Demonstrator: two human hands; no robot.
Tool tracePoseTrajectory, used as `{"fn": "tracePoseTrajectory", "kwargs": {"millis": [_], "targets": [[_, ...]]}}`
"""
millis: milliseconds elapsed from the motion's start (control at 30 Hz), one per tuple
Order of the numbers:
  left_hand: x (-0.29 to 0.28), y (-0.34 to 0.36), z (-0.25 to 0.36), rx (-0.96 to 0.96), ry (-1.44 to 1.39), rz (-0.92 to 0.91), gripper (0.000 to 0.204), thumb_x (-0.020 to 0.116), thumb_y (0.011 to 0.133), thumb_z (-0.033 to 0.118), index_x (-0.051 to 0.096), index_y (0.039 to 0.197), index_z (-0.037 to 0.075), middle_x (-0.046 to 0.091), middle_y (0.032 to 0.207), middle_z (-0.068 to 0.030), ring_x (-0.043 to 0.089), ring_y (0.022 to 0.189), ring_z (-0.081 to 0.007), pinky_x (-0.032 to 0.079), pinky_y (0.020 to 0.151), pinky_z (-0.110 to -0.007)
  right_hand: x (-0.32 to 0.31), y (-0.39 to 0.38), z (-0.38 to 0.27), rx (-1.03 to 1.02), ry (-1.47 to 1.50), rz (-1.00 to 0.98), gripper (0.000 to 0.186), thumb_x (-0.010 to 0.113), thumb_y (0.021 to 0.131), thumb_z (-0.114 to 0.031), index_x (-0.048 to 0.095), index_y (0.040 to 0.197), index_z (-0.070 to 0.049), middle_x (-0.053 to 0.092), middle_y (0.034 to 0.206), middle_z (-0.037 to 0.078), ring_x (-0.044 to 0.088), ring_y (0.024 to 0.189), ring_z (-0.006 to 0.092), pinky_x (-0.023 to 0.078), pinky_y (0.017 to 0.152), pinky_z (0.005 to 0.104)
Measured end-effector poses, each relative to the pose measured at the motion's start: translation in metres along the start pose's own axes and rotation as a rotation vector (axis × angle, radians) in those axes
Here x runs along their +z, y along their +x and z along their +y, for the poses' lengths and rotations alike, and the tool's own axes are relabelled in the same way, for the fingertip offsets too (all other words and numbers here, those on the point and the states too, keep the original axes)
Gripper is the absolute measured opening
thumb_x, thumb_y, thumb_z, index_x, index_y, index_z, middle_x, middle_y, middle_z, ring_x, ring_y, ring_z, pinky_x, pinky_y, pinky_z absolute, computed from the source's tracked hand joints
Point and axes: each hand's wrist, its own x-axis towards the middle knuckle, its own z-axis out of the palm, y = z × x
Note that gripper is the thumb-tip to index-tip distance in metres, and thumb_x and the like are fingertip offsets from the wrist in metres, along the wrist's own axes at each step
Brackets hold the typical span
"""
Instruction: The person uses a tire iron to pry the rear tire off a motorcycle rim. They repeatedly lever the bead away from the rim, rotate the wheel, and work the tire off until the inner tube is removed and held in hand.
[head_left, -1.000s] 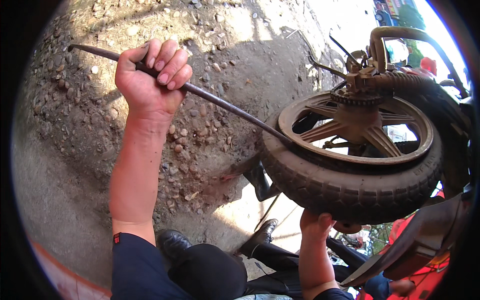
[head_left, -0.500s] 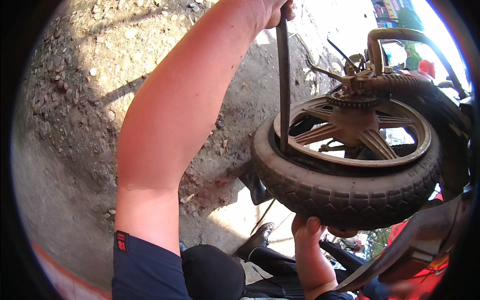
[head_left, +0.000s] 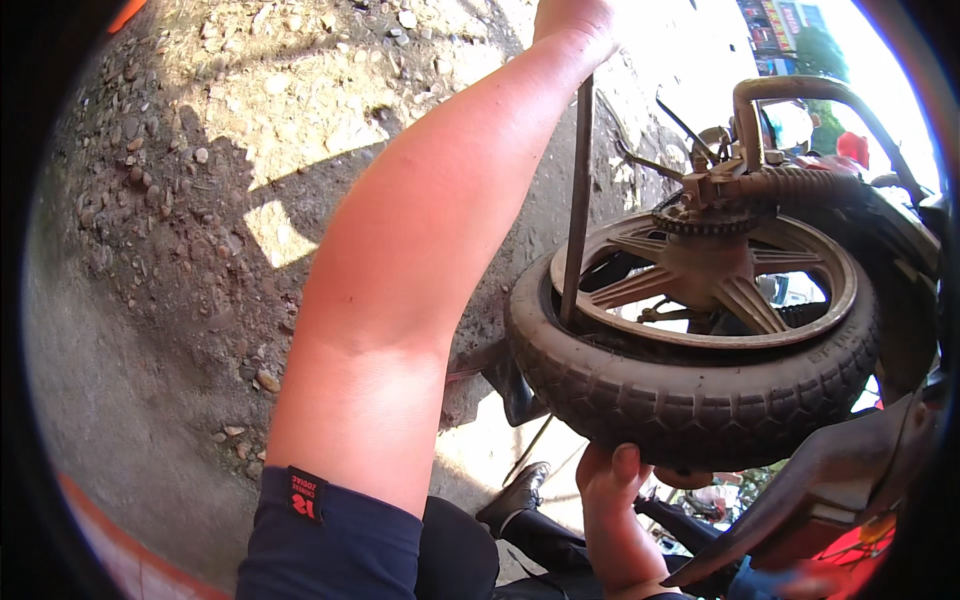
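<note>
A motorcycle wheel stands tilted before me, its dark, knobbly tyre (head_left: 690,400) partly off the spoked rim (head_left: 850,300) on the near side. A long, dark metal tyre lever (head_left: 577,200) runs down into the gap between tyre and rim at the left. Its upper end goes behind my left hand (head_left: 578,18), which is closed on it at the top edge, fingers mostly out of view. Below the tyre, my right hand (head_left: 612,485) grips its near lower side, thumb raised against the rubber and other fingers partly hidden underneath.
A sprocket (head_left: 715,222), a spring shock absorber (head_left: 805,185) and a bent frame tube (head_left: 745,110) rise above the wheel. A dark mudguard (head_left: 810,480) hangs at the lower right. Pebbly ground (head_left: 150,220) spreads leftward; a black shoe (head_left: 515,495) shows below.
My left hand and forearm have shifted to the right and upward, and the lever's upper part has swung right with them. My right hand keeps its place under the tyre.
</note>
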Motion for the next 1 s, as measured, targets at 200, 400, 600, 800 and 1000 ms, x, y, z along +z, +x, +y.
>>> {"fn": "tracePoseTrajectory", "kwargs": {"millis": [200,400,600,800,1000], "targets": [[0.047,0.022,-0.024,0.093,0.060,-0.059,0.024,0.062,0.076,0.019,0.068,0.074,-0.004,0.067,0.086,-0.0282,0.069,0.088,-0.0370,0.054,0.071,-0.042,0.003,-0.001,0.000,0.026,-0.027,-0.005,0.080,0.079,0.078,-0.036,0.038,0.143,-0.015,0.045,0.142,0.005,0.042,0.131,0.0269,0.030,0.113,0.0476],[0.056,0.002,-0.009,-0.040,-0.069,-0.200,0.049,0.058,0.083,0.026,0.057,0.119,-0.007,0.067,0.100,-0.0285,0.067,0.100,-0.0324,0.053,0.085,-0.040,-0.002,-0.004,0.003,-0.002,-0.030,0.012,0.082,0.080,0.077,-0.034,0.036,0.144,-0.014,0.045,0.142,0.005,0.042,0.132,0.0269,0.028,0.114,0.0481],[0.082,-0.014,-0.012,-0.091,-0.127,-0.501,0.053,0.057,0.091,0.025,0.032,0.123,-0.009,0.064,0.100,-0.0231,0.068,0.088,-0.0285,0.055,0.079,-0.033,0.006,-0.001,0.001,0.045,-0.046,0.021,0.086,0.082,0.075,-0.036,0.036,0.144,-0.014,0.045,0.141,0.005,0.041,0.132,0.0268,0.028,0.114,0.0476],[0.059,-0.102,-0.016,-0.107,0.059,-0.750,0.068,0.047,0.093,0.029,0.019,0.137,-0.016,0.060,0.103,-0.0310,0.063,0.094,-0.0346,0.049,0.086,-0.041,0.011,-0.003,0.001,0.054,-0.043,0.097,0.088,0.083,0.073,-0.037,0.036,0.144,-0.014,0.046,0.139,0.005,0.042,0.131,0.0274,0.030,0.114,0.0478],[0.067,-0.130,-0.038,-0.104,0.132,-0.874,0.073,0.044,0.090,0.021,0.009,0.140,-0.019,0.055,0.115,-0.0402,0.055,0.113,-0.0454,0.044,0.097,-0.042,0.007,0.000,-0.001,0.149,-0.110,0.038,0.088,0.086,0.070,-0.033,0.039,0.141,-0.012,0.048,0.137,0.007,0.044,0.129,0.0275,0.032,0.111,0.0456]]}}
